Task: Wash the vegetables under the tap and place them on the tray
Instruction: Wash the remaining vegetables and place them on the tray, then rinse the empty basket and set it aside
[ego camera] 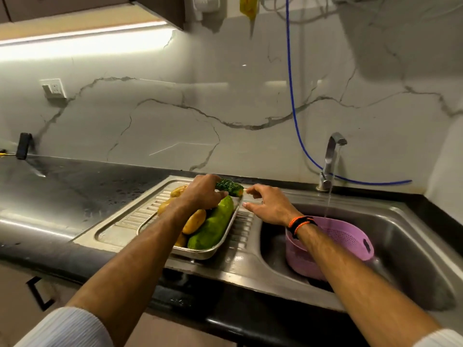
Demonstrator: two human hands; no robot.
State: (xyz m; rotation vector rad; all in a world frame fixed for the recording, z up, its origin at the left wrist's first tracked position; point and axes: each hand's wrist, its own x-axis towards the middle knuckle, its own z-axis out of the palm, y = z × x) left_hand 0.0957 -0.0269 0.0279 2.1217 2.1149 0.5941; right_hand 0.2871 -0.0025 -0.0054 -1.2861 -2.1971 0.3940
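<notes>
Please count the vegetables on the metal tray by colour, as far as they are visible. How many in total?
Green: 2, a large smooth gourd and a bumpy dark one at the far end of the tray.
Yellow-brown potatoes: 4 visible.
Total: 6; the left hand may hide more.

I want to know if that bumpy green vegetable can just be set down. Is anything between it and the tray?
No free path to bare metal: the bitter gourd, held by the left hand, is over the tray's far end, where a large green gourd and potatoes already lie.
</notes>
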